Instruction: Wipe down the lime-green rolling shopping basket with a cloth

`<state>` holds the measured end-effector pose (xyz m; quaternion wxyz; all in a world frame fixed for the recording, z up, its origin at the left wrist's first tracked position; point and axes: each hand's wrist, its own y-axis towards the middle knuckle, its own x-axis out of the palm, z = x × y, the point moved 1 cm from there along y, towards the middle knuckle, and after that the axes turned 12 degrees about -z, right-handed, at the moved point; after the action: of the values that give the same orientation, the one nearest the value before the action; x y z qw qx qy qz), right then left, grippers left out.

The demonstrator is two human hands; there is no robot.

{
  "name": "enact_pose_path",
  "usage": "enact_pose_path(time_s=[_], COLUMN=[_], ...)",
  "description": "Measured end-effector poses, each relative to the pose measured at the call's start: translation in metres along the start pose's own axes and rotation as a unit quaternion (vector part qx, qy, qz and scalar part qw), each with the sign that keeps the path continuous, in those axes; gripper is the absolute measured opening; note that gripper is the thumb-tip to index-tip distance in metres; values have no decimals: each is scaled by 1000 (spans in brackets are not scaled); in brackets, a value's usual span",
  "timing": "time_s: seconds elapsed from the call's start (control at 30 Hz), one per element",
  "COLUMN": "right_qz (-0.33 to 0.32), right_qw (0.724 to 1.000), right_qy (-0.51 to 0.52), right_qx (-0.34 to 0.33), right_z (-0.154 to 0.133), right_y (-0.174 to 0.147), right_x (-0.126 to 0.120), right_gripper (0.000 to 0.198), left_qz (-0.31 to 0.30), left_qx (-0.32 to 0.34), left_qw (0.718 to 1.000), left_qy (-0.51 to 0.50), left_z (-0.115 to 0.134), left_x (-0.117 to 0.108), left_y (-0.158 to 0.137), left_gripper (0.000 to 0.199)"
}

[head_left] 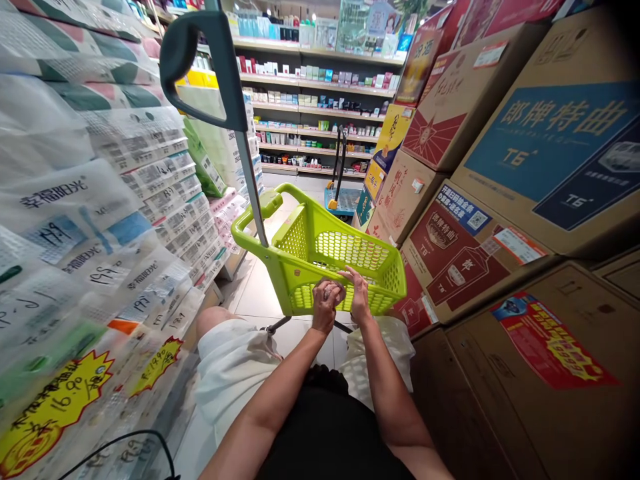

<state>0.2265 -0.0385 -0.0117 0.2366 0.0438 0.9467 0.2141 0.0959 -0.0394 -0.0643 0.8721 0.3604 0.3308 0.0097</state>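
Observation:
A lime-green shopping basket point(345, 250) with perforated sides stands between my knees. A long grey pull bar rises from its far left end to a dark handle point(235, 80). My left hand point(324, 305) is closed on a crumpled, brownish-pink cloth point(337, 292), close against the near side wall of the basket. Just to its right, my right hand point(360, 297) has its fingers bent over the near rim, gripping the basket. The cloth's full shape is hidden by the fingers.
Wrapped paper packs point(155, 193) are stacked high on the left. Cardboard cartons point(500, 167) tower on the right, close to the basket. Ahead, a blue hand truck point(341, 200) stands before shelves point(320, 107) of small boxes. Pale floor tiles point(240, 280) show left of the basket.

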Motion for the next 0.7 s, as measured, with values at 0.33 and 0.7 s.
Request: enact_pose_path(time_s=[0.33, 0.7], right_qz=[1, -27], right_qw=[1000, 998], right_qy=[18, 51], right_qx=[0, 8], right_z=[-5, -8], right_y=[0, -3], right_x=[-1, -8], right_gripper=[73, 75], left_qz=[207, 95], left_qx=[-138, -75], left_qw=[968, 992], left_qy=[24, -19], left_z=[-22, -52], left_x=[-70, -34], left_y=[42, 2], left_gripper=[41, 32])
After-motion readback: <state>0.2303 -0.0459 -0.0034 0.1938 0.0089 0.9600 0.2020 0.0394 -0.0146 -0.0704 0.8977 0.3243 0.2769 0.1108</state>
